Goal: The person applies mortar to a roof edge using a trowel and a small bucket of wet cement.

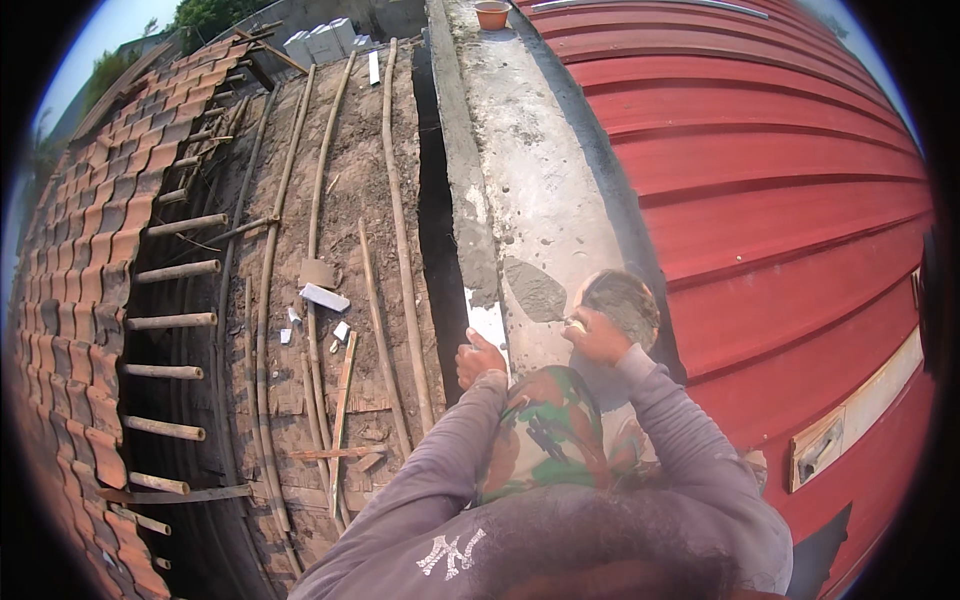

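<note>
My right hand [597,335] is wrapped round the handle of a trowel, whose grey, mortar-coloured pointed blade [534,290] lies low over the concrete ledge [545,150]. Just beyond that hand is a round container of grey mortar [622,305], partly hidden by the hand and wrist. At the ledge's left edge my left hand [480,358] has its fingers curled against a white, block-like piece [487,320]. Grey mortar covers the strip [475,235] farther along this edge. My knee in camouflage trousers [550,425] is between my forearms.
A dark gap [437,190] runs left of the ledge, beside a lower surface with bamboo poles [395,200] and white block scraps [325,297]. Red metal roofing [760,190] slopes at right, bearing a wooden board [855,410]. Clay tiles [90,290] lie far left; an orange bucket [491,14] stands ahead.
</note>
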Motion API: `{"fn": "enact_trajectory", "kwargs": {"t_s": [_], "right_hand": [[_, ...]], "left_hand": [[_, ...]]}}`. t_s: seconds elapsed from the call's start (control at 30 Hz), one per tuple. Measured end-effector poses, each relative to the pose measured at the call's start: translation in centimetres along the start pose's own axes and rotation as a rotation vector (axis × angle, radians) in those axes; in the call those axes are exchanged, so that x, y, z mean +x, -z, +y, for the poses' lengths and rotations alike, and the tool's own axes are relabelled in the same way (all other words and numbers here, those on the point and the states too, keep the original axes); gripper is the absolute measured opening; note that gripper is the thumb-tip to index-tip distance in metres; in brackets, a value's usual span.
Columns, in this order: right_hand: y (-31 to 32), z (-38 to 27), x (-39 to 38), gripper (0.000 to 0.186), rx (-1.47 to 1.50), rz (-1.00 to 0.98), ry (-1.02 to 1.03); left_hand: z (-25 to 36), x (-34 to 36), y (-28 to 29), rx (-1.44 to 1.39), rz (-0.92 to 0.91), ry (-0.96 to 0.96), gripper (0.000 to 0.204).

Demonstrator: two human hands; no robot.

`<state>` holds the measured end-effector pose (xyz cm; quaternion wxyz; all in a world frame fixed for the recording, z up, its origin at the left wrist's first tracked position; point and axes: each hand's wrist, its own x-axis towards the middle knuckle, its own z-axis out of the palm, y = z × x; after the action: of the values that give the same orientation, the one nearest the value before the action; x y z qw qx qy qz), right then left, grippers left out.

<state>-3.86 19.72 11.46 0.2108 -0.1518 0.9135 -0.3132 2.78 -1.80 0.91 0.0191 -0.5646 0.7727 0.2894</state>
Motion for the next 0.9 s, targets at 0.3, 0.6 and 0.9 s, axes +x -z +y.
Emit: {"fn": "enact_trajectory", "kwargs": {"t_s": [0.3, 0.6, 0.9], "right_hand": [[5.9, 11.2, -13.6, 0.046, 0.041, 0.09, -0.418], [6.5, 13.8, -10.0, 0.043, -0.483, 0.02, -0.536], [5.5, 12.6, -2.2, 0.032, -0.681, -0.077, -0.524]], "left_hand": [[-0.6, 0.5, -0.6, -0.028, -0.04, 0.01, 0.078], [-3.4, 1.1, 0.2, -0.115, -0.235, -0.088, 0.085], [-3.5, -2.7, 2.6, 0.007, -0.19, -0.044, 0.086]]}}
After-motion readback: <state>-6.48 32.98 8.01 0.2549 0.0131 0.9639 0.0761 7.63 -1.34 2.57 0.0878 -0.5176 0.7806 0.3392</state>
